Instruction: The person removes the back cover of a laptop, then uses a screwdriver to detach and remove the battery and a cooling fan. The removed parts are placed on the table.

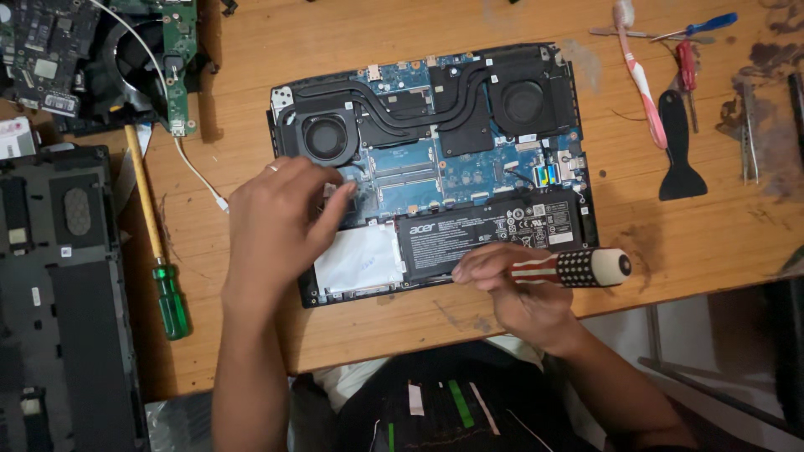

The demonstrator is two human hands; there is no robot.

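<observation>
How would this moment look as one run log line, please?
left hand: resting on opened laptop near left fan | right hand: gripping striped screwdriver over battery

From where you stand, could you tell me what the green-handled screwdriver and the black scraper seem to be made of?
The green-handled screwdriver appears to have a glossy, see-through plastic grip and a dull, tan shaft, perhaps rusted or coated metal. The black scraper looks like matte plastic: evenly dark, no shine. Both lie on the table, which looks like worn, stained wood.
</observation>
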